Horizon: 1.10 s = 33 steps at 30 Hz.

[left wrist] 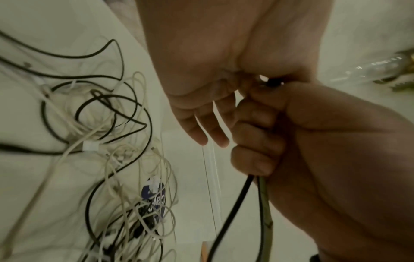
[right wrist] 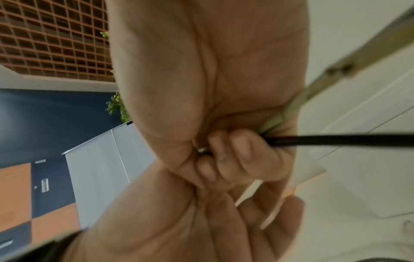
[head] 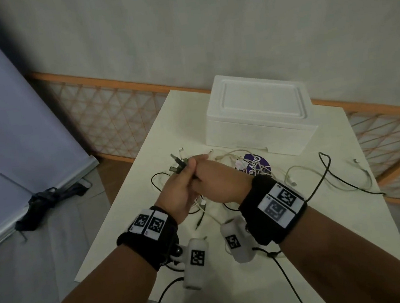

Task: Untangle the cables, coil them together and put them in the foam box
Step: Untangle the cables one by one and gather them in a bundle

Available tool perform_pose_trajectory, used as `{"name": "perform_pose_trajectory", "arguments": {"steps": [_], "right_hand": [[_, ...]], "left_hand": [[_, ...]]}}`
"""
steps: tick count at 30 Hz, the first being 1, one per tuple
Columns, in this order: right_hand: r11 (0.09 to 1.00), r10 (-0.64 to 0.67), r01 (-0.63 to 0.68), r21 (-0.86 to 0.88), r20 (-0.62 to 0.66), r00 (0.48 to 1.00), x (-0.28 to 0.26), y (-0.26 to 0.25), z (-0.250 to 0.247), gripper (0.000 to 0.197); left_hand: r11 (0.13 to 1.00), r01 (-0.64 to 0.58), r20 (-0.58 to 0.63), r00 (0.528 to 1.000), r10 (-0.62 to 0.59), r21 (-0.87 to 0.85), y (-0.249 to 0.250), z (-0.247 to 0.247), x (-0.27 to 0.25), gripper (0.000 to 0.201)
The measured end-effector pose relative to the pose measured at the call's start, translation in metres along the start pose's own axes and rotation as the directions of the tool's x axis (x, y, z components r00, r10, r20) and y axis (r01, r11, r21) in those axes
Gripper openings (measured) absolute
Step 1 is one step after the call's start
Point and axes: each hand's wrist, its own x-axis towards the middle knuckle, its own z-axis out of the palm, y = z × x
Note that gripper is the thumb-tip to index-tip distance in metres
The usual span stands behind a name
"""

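**White foam box shut, cables not yet sorted**

White foam made up the foam box (head: 253, 131), which sat at the far side of the table (head: 303, 251) with its lid on. Nothing had gone into it.

Most of the cables (left wrist: 94, 134) lay in a messy heap on the table, just in front of the box, black ones and pale ones looped over each other. Some crossed a round purple sticker (head: 254, 164). One long black cable (head: 329, 174) trailed off to the right side.

Both hands were held up together over the near part of the heap. The right hand (head: 218, 181) had its fingers (right wrist: 241, 147) curled tight round a black cable (right wrist: 336, 140) and a pale cable (right wrist: 336, 70). The left hand (head: 181, 190) seemed to pinch the plug ends (head: 177, 166) with thumb and first finger. Its other fingers (left wrist: 201, 127) hung straight and loose.

This looked like the pulling-apart step, with a lot left to do. To do it well, the left hand should keep the plug ends lined up. The right hand should let the two cables slide through slowly, not yank. A hard pull would probably tighten the loops in the heap. If one caught, it would be best to stop and lift the loop off. The lid has to come off the box before the coil goes in.
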Motion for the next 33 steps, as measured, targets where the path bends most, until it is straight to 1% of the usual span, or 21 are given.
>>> {"name": "perform_pose_trajectory", "arguments": {"steps": [1,3,6,8,10,11,13,14,16,17,18,20,21,22,24,25,26,28,31,33], "right_hand": [[1.0,-0.002,0.002,-0.008,0.025,1.0,-0.001,0.003,0.002,0.018],[1.0,-0.01,0.01,0.02,0.02,1.0,-0.005,0.008,0.007,0.026],[0.993,-0.01,0.017,0.119,-0.06,0.998,-0.008,0.012,0.007,0.035],[0.988,0.003,0.013,0.154,-0.104,0.995,-0.011,0.015,0.001,0.036],[0.994,0.01,0.0,0.107,-0.089,0.996,-0.013,0.021,-0.004,0.031],[0.997,0.037,-0.033,0.064,-0.058,0.998,-0.014,0.023,-0.005,0.028],[0.992,0.122,-0.124,-0.04,-0.042,0.992,-0.013,0.026,-0.006,0.029],[0.983,0.146,-0.151,-0.107,-0.051,0.988,-0.012,0.027,-0.005,0.03],[0.973,0.127,-0.141,-0.184,-0.089,0.988,-0.01,0.026,-0.007,0.029],[0.977,0.114,-0.129,-0.168,-0.094,0.989,-0.011,0.024,-0.01,0.027],[0.985,0.096,-0.107,-0.132,-0.081,0.992,-0.012,0.025,-0.012,0.026],[0.991,0.089,-0.091,-0.098,-0.029,0.996,-0.019,0.034,-0.015,0.021],[0.985,0.119,-0.117,-0.127,0.002,0.993,-0.024,0.043,-0.016,0.02],[0.969,0.167,-0.159,-0.187,0.029,0.985,-0.031,0.056,-0.016,0.023],[0.919,0.281,-0.245,-0.309,0.078,0.956,-0.049,0.088,-0.023,0.029],[0.903,0.328,-0.285,-0.323,0.088,0.941,-0.061,0.104,-0.03,0.029],[0.894,0.357,-0.317,-0.315,0.078,0.931,-0.072,0.12,-0.039,0.029],[0.874,0.4,-0.366,-0.32,0.045,0.916,-0.094,0.142,-0.061,0.03],[0.824,0.453,-0.442,-0.355,-0.058,0.89,-0.114,0.151,-0.09,0.037],[0.79,0.462,-0.481,-0.381,-0.147,0.875,-0.123,0.152,-0.105,0.039]], "left_hand": [[0.999,-0.013,-0.017,1.0,0.013,0.052,0.001,0.003,0.0,0.052],[0.99,-0.049,-0.019,0.998,0.052,0.129,0.001,0.007,0.002,0.044],[0.985,-0.099,-0.064,0.992,0.109,0.143,-0.001,0.013,0.005,0.045],[0.986,-0.1,-0.097,0.989,0.114,0.136,-0.002,0.018,0.008,0.048],[0.991,-0.067,-0.138,0.987,0.083,0.118,0.0,0.024,0.014,0.048],[0.992,-0.048,-0.148,0.987,0.066,0.12,-0.001,0.027,0.017,0.046],[0.995,0.005,-0.109,0.994,0.006,0.101,-0.002,0.031,0.022,0.041],[0.996,0.052,-0.06,0.997,-0.048,0.072,-0.002,0.031,0.023,0.045],[0.987,0.161,0.022,0.987,-0.161,0.002,-0.004,0.033,0.024,0.055],[0.982,0.19,0.028,0.982,-0.189,-0.015,-0.006,0.035,0.024,0.058],[0.983,0.186,0.003,0.983,-0.186,-0.001,-0.008,0.036,0.026,0.058],[0.993,0.117,-0.09,0.989,-0.117,-0.005,-0.005,0.039,0.03,0.06],[0.995,0.056,-0.131,0.989,-0.067,-0.088,0.0,0.039,0.033,0.066],[0.978,-0.004,-0.172,0.985,-0.032,-0.21,0.007,0.034,0.035,0.07],[0.867,-0.124,-0.272,0.962,-0.013,-0.482,0.029,0.011,0.039,0.068],[0.817,-0.165,-0.314,0.949,-0.021,-0.552,0.04,-0.003,0.039,0.065],[0.799,-0.188,-0.341,0.94,-0.023,-0.571,0.049,-0.018,0.038,0.063],[0.833,-0.198,-0.368,0.93,-0.007,-0.517,0.057,-0.045,0.036,0.061],[0.897,-0.166,-0.416,0.909,-0.022,-0.41,0.06,-0.064,0.034,0.063],[0.898,-0.203,-0.44,0.898,0.011,-0.39,0.061,-0.07,0.036,0.063]]}}
